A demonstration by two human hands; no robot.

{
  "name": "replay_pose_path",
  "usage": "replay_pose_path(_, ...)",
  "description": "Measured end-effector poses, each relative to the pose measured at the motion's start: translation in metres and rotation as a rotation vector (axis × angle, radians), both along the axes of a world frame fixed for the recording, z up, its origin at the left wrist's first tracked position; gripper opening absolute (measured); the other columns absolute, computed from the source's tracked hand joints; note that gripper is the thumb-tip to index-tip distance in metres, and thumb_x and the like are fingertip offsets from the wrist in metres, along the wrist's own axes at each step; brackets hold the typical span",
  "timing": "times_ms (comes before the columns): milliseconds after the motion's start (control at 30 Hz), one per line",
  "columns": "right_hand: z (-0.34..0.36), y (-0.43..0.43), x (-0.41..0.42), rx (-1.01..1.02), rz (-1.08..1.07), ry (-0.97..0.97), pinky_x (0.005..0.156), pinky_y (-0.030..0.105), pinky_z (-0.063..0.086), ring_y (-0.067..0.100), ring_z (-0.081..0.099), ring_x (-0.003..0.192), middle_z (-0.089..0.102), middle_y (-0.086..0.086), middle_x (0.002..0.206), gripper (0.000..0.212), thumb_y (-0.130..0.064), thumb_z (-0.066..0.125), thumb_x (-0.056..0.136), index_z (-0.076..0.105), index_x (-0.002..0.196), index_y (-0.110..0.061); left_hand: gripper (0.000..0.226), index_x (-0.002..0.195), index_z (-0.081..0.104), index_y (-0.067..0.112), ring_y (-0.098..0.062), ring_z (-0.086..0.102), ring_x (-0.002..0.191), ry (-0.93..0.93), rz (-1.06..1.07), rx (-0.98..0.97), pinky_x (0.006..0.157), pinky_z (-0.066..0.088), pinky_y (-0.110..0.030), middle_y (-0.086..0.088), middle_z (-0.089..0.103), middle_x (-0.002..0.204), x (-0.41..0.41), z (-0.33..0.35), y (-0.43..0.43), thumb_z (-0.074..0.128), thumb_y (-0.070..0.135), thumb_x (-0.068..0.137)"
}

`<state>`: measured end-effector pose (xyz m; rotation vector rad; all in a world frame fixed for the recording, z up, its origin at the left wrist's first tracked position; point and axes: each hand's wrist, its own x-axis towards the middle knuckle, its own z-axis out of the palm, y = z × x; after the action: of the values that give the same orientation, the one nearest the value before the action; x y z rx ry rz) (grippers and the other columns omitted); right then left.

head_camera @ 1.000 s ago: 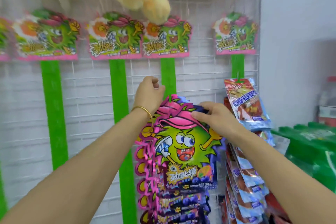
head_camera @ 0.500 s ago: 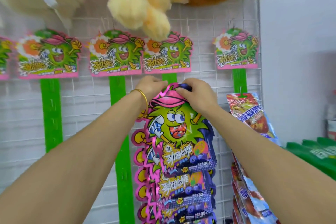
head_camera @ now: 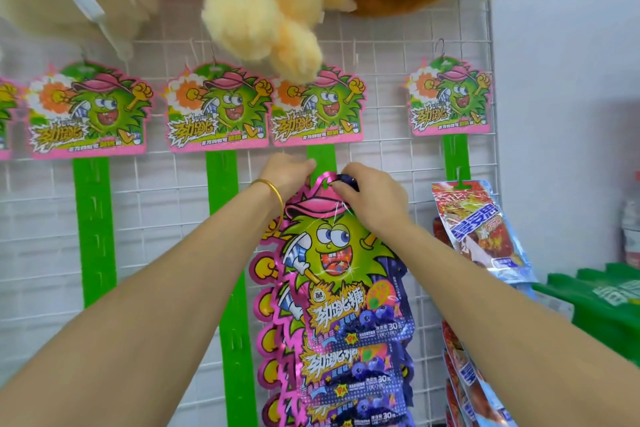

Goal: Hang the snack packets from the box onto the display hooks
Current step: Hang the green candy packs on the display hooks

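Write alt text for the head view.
Both hands, left hand and right hand, press the top of a green-monster packet against a green strip on a wire grid. Matching packets hang below it; plush toys dangle above.

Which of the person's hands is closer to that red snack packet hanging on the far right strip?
The right hand: it grips the green-monster packet top, just left of the red packet. The left hand sits farther left, at the green strip.
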<state>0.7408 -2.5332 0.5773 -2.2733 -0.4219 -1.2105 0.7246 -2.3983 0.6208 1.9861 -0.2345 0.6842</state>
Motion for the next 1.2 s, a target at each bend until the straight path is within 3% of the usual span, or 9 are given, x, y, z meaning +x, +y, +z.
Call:
replay_pose_path(167,-0.014,-0.003,0.005,0.008,0.026,0.079,0.067,0.033,0.037,0.033,0.058,0.095,0.066,0.009,0.099,0.028,-0.043,0.053,0.089,0.054,0.097,-0.016,0.011,0.097,0.057,0.007,-0.019,0.052,0.068,-0.097,-0.031,0.040,0.066,0.041,-0.028,-0.003,0.054,0.070,-0.001,-0.016,0.000,0.053,0.015,0.090)
replay_pose_path(300,-0.016,-0.004,0.006,0.023,0.000,0.117,0.067,0.034,0.038,0.033,0.057,0.095,0.063,0.011,0.102,0.041,-0.048,0.056,0.086,0.049,0.106,-0.013,0.038,0.123,0.046,0.010,-0.019,0.056,0.096,-0.240,0.061,0.148,0.082,0.045,-0.026,-0.004,0.058,0.096,-0.011,-0.043,0.004,0.053,0.004,0.086)
replay_pose_path(400,-0.023,-0.007,-0.007,-0.008,-0.121,0.021,0.080,0.042,0.044,0.032,0.053,0.105,0.057,0.009,0.111,0.053,-0.056,0.056,0.082,0.051,0.113,-0.014,0.046,0.127,0.044,0.011,-0.022,0.048,0.115,-0.425,0.154,0.292,0.101,0.038,-0.032,-0.008,0.054,0.120,-0.023,-0.068,0.011,0.054,0.004,0.083)
replay_pose_path(567,-0.081,-0.009,-0.056,0.039,-0.033,-0.254,0.080,0.042,0.041,0.032,0.052,0.098,0.056,0.011,0.105,0.031,-0.029,0.059,0.084,0.055,0.110,-0.011,0.041,0.119,0.051,0.013,-0.014,0.045,0.106,-0.576,0.185,0.345,0.092,0.029,-0.018,-0.003,0.056,0.113,-0.067,-0.146,0.028,0.056,0.008,0.079)
replay_pose_path(733,-0.218,0.009,-0.105,0.061,0.272,0.100,0.072,0.030,0.043,0.011,0.052,0.081,0.047,-0.008,0.098,0.020,-0.021,0.057,0.089,0.055,0.108,-0.018,0.036,0.118,0.051,0.022,-0.010,0.045,0.104,-0.336,0.173,0.337,0.093,0.035,-0.022,0.009,0.052,0.112,-0.110,-0.293,0.058,0.048,0.020,0.082)
replay_pose_path(833,-0.312,0.020,-0.122,0.005,0.325,0.401,0.076,0.031,0.047,0.003,0.048,0.074,0.047,-0.008,0.095,0.021,-0.019,0.058,0.088,0.057,0.109,-0.015,0.038,0.118,0.051,0.019,-0.016,0.048,0.104,-0.079,0.240,0.355,0.093,0.035,-0.024,-0.001,0.057,0.113,-0.140,-0.389,0.088,0.042,0.029,0.082)
replay_pose_path(1033,-0.454,0.026,-0.137,-0.038,0.302,0.960,0.087,0.041,0.046,0.020,0.057,0.089,0.054,0.001,0.095,0.024,-0.018,0.060,0.088,0.056,0.110,-0.009,0.057,0.118,0.053,-0.003,-0.041,0.056,0.102,0.511,0.408,0.477,0.092,0.030,-0.031,-0.022,0.060,0.111,-0.195,-0.521,0.149,0.055,0.037,0.077)
replay_pose_path(1133,-0.509,0.032,-0.142,-0.134,0.275,1.119,0.087,0.035,0.044,0.026,0.057,0.098,0.059,0.008,0.099,0.029,-0.019,0.061,0.088,0.055,0.113,-0.007,0.071,0.130,0.043,0.000,-0.037,0.048,0.116,0.814,0.421,0.580,0.099,0.036,-0.040,-0.020,0.053,0.125,-0.217,-0.576,0.170,0.046,0.051,0.081)
replay_pose_path(1200,-0.536,0.040,-0.146,-0.164,0.255,1.207,0.086,0.032,0.043,0.026,0.058,0.099,0.062,0.012,0.105,0.030,-0.021,0.061,0.087,0.056,0.112,-0.006,0.056,0.129,0.042,0.009,-0.034,0.048,0.115,0.919,0.372,0.635,0.093,0.042,-0.041,-0.014,0.055,0.124,-0.224,-0.599,0.175,0.051,0.044,0.085)
